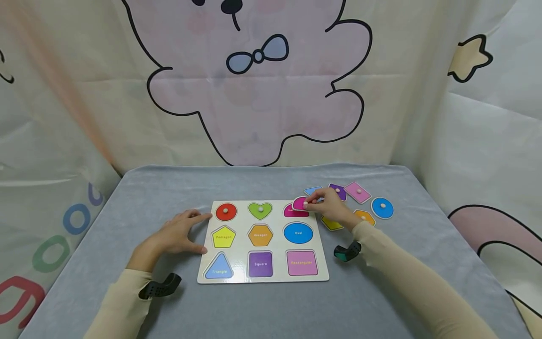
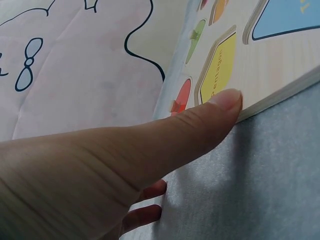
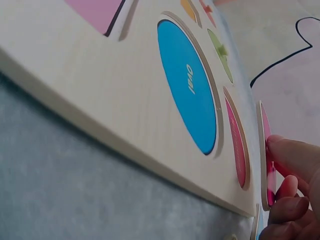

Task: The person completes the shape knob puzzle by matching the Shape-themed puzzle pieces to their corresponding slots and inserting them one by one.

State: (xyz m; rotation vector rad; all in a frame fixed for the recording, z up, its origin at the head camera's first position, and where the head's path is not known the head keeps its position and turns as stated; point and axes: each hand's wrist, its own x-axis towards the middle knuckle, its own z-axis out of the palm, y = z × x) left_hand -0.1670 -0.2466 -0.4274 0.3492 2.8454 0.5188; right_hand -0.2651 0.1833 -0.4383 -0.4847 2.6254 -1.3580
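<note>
A white wooden shape puzzle board (image 1: 241, 268) lies on the table, with a red circle (image 1: 226, 212) and a green heart (image 1: 260, 210) seated in its back row. My right hand (image 1: 332, 209) pinches a pink puzzle piece (image 3: 266, 150) by its knob. That piece is over the board's back right corner, partly covering the pink recess (image 3: 237, 142). At the board's left edge is my left hand (image 1: 175, 233), its fingers extended. The left thumb (image 2: 227, 102) presses on the edge beside the yellow pentagon recess (image 2: 220, 65).
Right of the board lie loose pieces: a blue oval (image 1: 382, 208), a pink rectangle (image 1: 357, 192), a purple square (image 1: 338, 191), an orange piece (image 1: 365, 216), a yellow piece (image 1: 332, 224) and a light blue piece (image 1: 312, 190). A printed curtain (image 1: 254, 117) hangs behind the table.
</note>
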